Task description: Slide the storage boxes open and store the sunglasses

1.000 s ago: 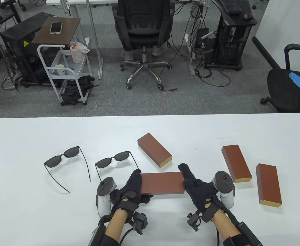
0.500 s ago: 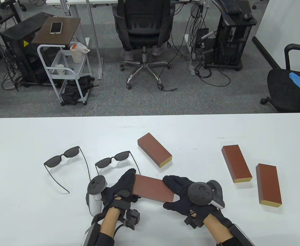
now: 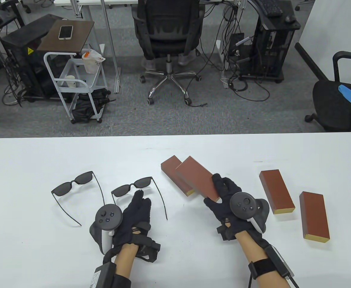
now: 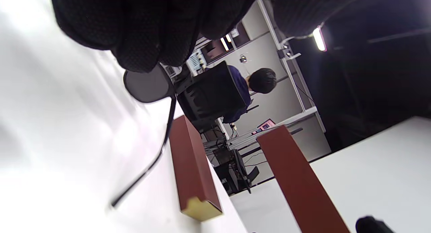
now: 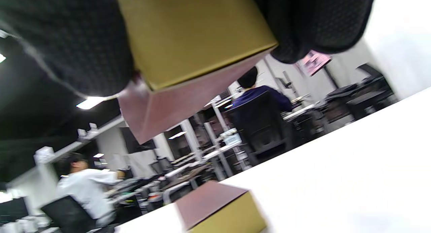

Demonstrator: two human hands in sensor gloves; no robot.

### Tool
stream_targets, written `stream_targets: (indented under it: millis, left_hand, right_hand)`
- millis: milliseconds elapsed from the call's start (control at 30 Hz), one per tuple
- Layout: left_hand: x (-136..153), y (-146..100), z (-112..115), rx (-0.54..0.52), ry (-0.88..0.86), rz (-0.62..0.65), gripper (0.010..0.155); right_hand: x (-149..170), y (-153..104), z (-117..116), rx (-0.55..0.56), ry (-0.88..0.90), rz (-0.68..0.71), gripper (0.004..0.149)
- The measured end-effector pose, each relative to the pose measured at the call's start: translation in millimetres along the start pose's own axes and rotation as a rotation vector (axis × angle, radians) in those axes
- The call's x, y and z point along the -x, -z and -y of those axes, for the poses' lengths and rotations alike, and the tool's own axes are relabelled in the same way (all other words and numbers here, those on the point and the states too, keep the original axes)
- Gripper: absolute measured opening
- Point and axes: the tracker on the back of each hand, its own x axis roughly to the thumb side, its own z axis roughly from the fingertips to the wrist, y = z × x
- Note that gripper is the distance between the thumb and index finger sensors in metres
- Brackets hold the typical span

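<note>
My right hand [image 3: 220, 192] grips one end of a brown storage box [image 3: 197, 177] and holds it raised and tilted, partly over another brown box [image 3: 171, 168] lying on the table. In the right wrist view the held box's gold end [image 5: 192, 34] sits between my fingers [image 5: 67, 41]. My left hand [image 3: 141, 198] is empty, fingers stretched out flat, tips at the near pair of black sunglasses [image 3: 133, 186]. In the left wrist view a dark lens [image 4: 146, 86] lies just under my fingertips [image 4: 134, 34]; contact cannot be told. A second pair of sunglasses [image 3: 73, 183] lies further left.
Two more closed brown boxes [image 3: 276, 190] [image 3: 314, 215] lie at the right of the white table [image 3: 28, 162]. Past the table's far edge stand an office chair [image 3: 168, 33], a small cart [image 3: 73, 81] and computer towers.
My left hand has let go of the box and moved left to the near sunglasses. My right hand has lifted the box away from the table's front, up over the far box.
</note>
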Motion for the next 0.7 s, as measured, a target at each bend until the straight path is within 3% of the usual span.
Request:
stream_targets:
  millis: [133, 300, 467, 700]
  left_hand:
    - [-13.0, 0.4, -0.7, -0.013, 0.181, 0.110, 0.069]
    - [-24.2, 0.3, 2.1, -0.043, 0.380, 0.201, 0.068]
    - [-24.1, -0.6, 2.1, -0.051, 0.451, 0.214, 0.068]
    - [-23.3, -1.0, -0.6, -0.060, 0.477, 0.204, 0.068]
  right_hand:
    - [9.5, 18.2, -10.0, 0.006, -0.109, -0.102, 0.068]
    - [27.3, 28.1, -30.2, 0.000, -0.180, -0.226, 0.071]
    - [39.1, 30.2, -45.8, -0.053, -0.201, -0.302, 0.070]
    - [34.7, 37.0, -59.1, -0.165, -0.371, -0.340, 0.067]
